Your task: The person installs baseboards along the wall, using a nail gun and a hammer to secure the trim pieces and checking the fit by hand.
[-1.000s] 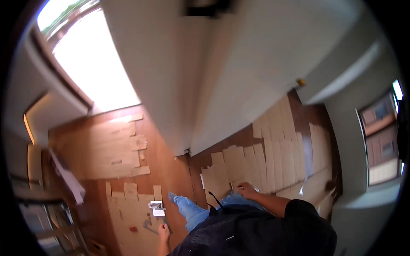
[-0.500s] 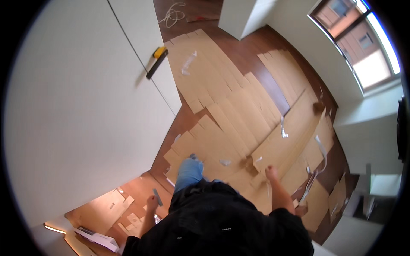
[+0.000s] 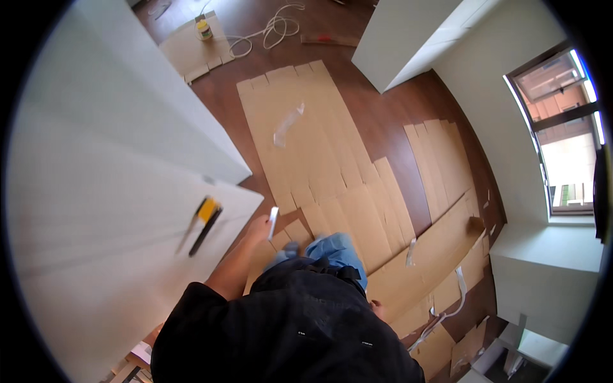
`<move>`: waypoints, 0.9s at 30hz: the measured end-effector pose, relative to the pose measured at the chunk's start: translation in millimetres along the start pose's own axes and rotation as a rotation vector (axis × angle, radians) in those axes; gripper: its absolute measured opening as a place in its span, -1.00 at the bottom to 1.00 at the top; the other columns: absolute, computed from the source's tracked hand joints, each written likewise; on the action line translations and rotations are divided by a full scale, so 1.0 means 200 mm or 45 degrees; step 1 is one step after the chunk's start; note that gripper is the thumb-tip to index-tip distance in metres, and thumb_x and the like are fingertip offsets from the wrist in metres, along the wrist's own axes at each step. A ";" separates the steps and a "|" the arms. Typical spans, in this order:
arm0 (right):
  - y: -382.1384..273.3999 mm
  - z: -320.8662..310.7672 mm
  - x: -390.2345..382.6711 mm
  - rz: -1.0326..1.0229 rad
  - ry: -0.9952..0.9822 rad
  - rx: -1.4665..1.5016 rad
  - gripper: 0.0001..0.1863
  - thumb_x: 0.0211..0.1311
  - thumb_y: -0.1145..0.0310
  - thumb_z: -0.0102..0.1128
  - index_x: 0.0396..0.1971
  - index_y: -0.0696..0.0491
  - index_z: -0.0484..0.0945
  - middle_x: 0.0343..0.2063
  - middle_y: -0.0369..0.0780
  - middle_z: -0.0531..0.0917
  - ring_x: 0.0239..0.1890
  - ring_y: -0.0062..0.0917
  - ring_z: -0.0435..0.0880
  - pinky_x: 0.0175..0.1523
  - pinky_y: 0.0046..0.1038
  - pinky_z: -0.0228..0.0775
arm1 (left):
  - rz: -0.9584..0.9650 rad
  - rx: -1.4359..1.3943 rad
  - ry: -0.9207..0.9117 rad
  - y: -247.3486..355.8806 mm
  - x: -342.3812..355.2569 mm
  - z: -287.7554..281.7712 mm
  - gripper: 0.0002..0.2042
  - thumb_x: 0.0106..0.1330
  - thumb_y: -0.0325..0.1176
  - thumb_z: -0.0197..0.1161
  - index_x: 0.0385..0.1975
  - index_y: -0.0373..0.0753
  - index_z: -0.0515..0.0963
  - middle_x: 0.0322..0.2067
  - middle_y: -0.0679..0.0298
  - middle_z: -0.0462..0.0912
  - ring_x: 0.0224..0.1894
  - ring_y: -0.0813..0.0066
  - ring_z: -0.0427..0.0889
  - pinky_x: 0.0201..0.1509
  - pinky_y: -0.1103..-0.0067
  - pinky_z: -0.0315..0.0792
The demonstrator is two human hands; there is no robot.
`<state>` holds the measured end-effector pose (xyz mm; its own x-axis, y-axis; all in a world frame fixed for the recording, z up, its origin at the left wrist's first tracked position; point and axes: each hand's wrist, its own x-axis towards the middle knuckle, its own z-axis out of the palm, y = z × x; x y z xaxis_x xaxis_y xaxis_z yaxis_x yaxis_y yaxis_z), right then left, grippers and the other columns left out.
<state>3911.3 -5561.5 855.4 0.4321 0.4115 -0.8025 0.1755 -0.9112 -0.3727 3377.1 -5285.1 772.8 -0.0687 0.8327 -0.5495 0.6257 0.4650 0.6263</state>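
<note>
whitish slim strip [image 3: 273,223] is clamped in the left hand [image 3: 258,227] near the pale panel [image 3: 121,262], so carrying's probably the step, next move wants clearance, and right hand [image 3: 378,309] is half hidden, can't tell its grip

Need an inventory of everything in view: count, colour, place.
Held strip: 1, pale, in left hand
Cardboard sheets: several, tan, across floor
Floor: 1, brown, beneath cardboard
Clear plastic: 1 piece, translucent, on far cardboard
Loose strap: 1, white, lower right
Tub: 1, yellow-topped, upper left
Cord: 1 coil, white, top
White panels: at least 2, left
Handle: 1, black and yellow, on nearer panel
White block: 1, upper right
Window: 1, dark-framed, right
Shirt: 1, black, bottom centre
Jeans: 1 pair, blue, centre
Left hand: 1, bare, beside nearer panel's edge
Right hand: 1, bare, partly hidden, right of shirt
</note>
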 end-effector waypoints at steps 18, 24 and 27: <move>-4.75 0.00 2.41 -0.725 0.168 -0.211 -0.65 0.40 0.35 0.12 0.11 0.15 0.57 -0.23 -0.20 0.70 -0.34 -0.55 0.65 -0.24 -0.49 0.53 | -0.713 -0.137 0.539 0.41 0.84 -0.40 -0.60 0.42 -0.13 0.11 -0.10 -0.36 0.68 -0.20 -0.16 0.72 -0.05 -0.13 0.69 0.07 0.16 0.51; -5.30 0.68 2.32 -0.656 -0.126 -0.657 -0.78 0.41 0.38 0.11 -0.06 0.14 0.60 -0.36 -0.25 0.66 -0.41 -0.54 0.63 -0.32 -0.43 0.51 | -0.934 -0.187 -0.109 0.48 1.84 -1.10 -0.58 0.42 -0.08 0.13 -0.01 -0.31 0.66 -0.09 -0.16 0.69 0.00 -0.09 0.68 0.09 0.23 0.52; -5.47 0.89 2.38 -0.726 -0.528 -1.061 -0.76 0.30 0.28 0.27 -0.17 0.11 0.72 -0.34 -0.15 0.76 -0.34 -0.49 0.72 -0.22 -0.38 0.56 | -0.692 -0.125 0.483 0.76 2.75 -1.84 -0.58 0.43 -0.02 0.13 -0.21 -0.32 0.71 -0.29 -0.11 0.73 -0.17 -0.11 0.73 -0.03 0.19 0.57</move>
<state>3766.9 -4364.8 799.1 -0.2073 0.6101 -0.7648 0.8668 -0.2479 -0.4326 3147.4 -4645.3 768.9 -0.6336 0.5120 -0.5800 0.3525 0.8584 0.3728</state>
